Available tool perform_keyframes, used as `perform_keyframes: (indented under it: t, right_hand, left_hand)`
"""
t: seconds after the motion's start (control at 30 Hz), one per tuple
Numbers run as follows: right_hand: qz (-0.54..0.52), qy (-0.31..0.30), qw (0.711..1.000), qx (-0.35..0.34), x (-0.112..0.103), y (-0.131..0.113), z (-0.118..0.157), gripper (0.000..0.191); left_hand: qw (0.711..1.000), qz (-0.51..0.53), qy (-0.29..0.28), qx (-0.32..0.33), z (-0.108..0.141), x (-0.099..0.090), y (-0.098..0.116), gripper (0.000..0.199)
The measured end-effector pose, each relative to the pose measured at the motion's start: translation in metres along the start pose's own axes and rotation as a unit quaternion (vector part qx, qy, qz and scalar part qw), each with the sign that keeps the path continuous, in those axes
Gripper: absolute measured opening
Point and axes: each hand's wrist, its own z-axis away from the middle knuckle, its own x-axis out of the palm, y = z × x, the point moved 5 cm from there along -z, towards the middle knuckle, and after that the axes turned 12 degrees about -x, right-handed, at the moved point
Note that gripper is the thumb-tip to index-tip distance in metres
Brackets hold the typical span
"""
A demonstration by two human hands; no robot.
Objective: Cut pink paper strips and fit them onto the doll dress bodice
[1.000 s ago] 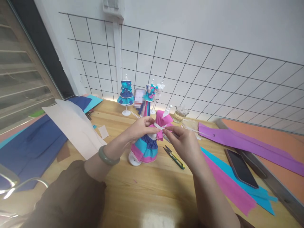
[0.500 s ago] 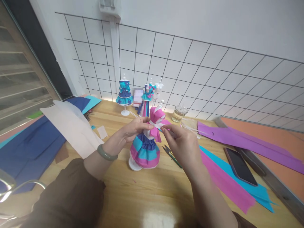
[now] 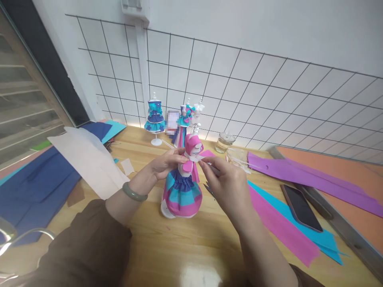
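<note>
White strip (image 3: 195, 158) pinched at tiny waist

Should the left hand (image 3: 165, 164) relax, I reckon the pink cloth (image 3: 193, 142) could slip; the dressed mannequin (image 3: 183, 189), leaning over the table (image 3: 167, 251) between, might tip if the right hand (image 3: 226, 177) tugs hard. Left reaches in, thumb and fingers closed about the waist; right, wrist arched, nips the strip's end.

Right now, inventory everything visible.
Dressed mannequin: 1, multicoloured, between hands
Strip: 1, white, mannequin's waist
Back mannequins: 3, blue, turquoise, white, rear
Pixelated card: 1, pale, among them
Glass: 1, clear, rear
Snips: 1, dark, half hidden, centre
Phone: 1, black, right
Fabrics: several, multicoloured, both sides
Wire grid: count unclear, black, rear
Wall box: 1, white, top
Table: 1, wooden, below
Orange surface: 1, right
Bangle: 1, green, left wrist
Left hand: 1, on waist
Right hand: 1, pinching strip
</note>
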Motion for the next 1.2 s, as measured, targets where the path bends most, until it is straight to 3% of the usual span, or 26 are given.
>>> perform_keyframes:
  t: [0.23,0.5,0.73,1.03,1.2]
  right_hand:
    - [-0.026,-0.027,0.999,0.002,0.000,0.001,-0.001,0.030]
    - [-0.028,-0.026,0.999,-0.023,-0.002,-0.003,-0.003,0.026]
    - [-0.128,-0.052,0.990,0.039,0.004,0.004,-0.002,0.027]
    - [-0.095,-0.048,0.992,0.064,-0.004,0.007,-0.005,0.026]
    - [-0.070,-0.049,0.994,0.071,-0.004,0.007,-0.004,0.024]
  left_hand:
    - [0.999,-0.010,-0.053,-0.009,0.002,0.010,0.001,0.035]
    - [0.999,0.001,-0.036,-0.022,0.003,0.013,0.000,0.040]
    - [0.998,0.000,-0.062,-0.020,0.005,0.018,0.001,0.040]
    - [0.998,-0.021,-0.051,-0.007,0.005,0.025,0.007,0.048]
    - [0.994,-0.086,0.015,0.059,0.005,0.021,0.015,0.041]
